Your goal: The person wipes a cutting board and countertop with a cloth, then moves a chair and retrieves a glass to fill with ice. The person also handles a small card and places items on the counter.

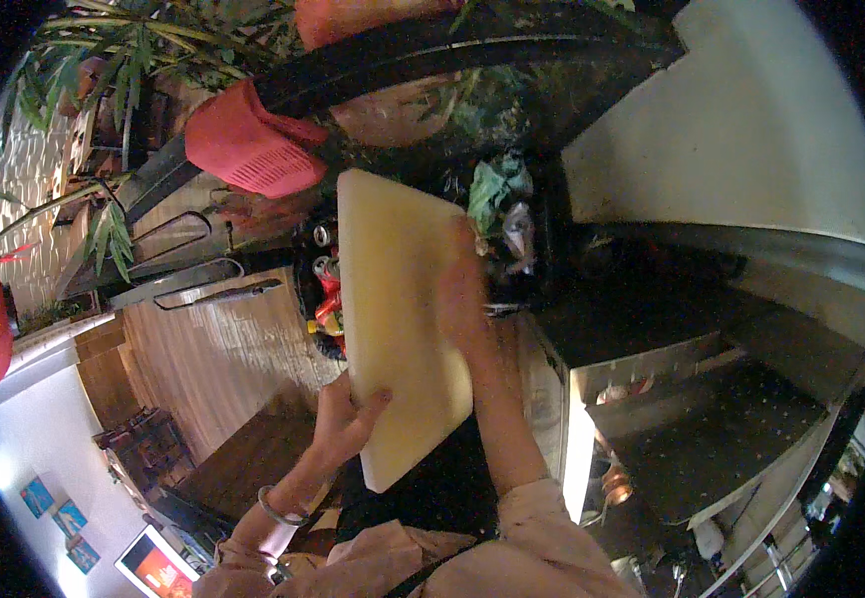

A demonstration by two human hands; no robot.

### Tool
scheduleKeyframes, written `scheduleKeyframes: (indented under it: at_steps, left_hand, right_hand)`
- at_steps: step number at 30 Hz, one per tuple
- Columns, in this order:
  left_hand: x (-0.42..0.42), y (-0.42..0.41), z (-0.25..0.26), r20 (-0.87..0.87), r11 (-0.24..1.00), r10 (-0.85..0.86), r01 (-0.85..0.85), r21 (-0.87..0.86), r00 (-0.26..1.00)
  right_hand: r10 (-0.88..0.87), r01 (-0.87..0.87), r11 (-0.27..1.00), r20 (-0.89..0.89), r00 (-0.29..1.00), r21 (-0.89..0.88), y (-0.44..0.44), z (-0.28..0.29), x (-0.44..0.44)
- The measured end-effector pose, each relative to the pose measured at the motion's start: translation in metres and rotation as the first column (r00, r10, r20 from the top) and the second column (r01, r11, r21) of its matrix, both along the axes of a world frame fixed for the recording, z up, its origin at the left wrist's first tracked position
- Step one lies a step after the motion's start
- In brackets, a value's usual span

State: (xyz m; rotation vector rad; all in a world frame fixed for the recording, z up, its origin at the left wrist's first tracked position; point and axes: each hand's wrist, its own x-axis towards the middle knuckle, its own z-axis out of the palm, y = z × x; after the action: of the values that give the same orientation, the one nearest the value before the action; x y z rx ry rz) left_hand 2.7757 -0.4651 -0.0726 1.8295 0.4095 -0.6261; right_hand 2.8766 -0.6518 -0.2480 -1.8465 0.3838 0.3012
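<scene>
A thick cream-coloured board [402,299], which looks like a plastic cutting board, is held tilted in front of me. My left hand [343,422] grips its lower left edge, thumb on the near face and fingers out of sight behind. Against the upper right side of the board lies my right hand [464,288], blurred; its fingertips are hard to make out. Cans and red wrappers [328,291] show past the board's left edge. Green leaves [492,190] and crumpled plastic [518,235] lie beyond its right edge.
A red cloth [253,142] hangs over a dark ledge at the upper left, near leafy plants [133,60]. An open drawer [649,374] juts out on the right beside a dark speckled countertop [709,433]. Wooden flooring [216,344] shows at the left.
</scene>
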Motion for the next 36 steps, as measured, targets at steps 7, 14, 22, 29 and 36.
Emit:
scheduleKeyframes:
  at_steps: [7, 14, 22, 29, 36]
  left_hand:
    - [-0.017, 0.016, 0.013, 0.016, 0.981, -0.176, 0.174, 0.09, 0.984]
    - [-0.033, 0.01, 0.011, -0.045, 0.992, -0.123, 0.124, 0.013, 0.991]
    - [-0.028, 0.01, 0.021, -0.006, 0.971, -0.228, 0.228, 0.07, 0.974]
    - [-0.06, 0.006, 0.028, -0.192, 0.917, -0.321, 0.355, 0.181, 0.927]
    - [-0.022, 0.011, 0.007, 0.034, 0.974, 0.225, -0.226, 0.019, 0.974]
  right_hand:
    - [-0.165, 0.167, 0.986, 0.076, 0.983, -0.02, -0.038, -0.027, 0.028]
    - [-0.14, 0.112, 0.963, -0.096, 0.985, -0.247, -0.076, -0.088, -0.001]
    - [-0.369, 0.383, 0.907, -0.111, 0.923, 0.174, -0.046, -0.071, -0.059]
    - [-0.235, 0.258, 0.958, -0.171, 0.957, 0.127, -0.009, -0.019, -0.109]
    - [-0.34, 0.297, 0.877, 0.052, 0.939, 0.378, -0.046, 0.056, -0.065]
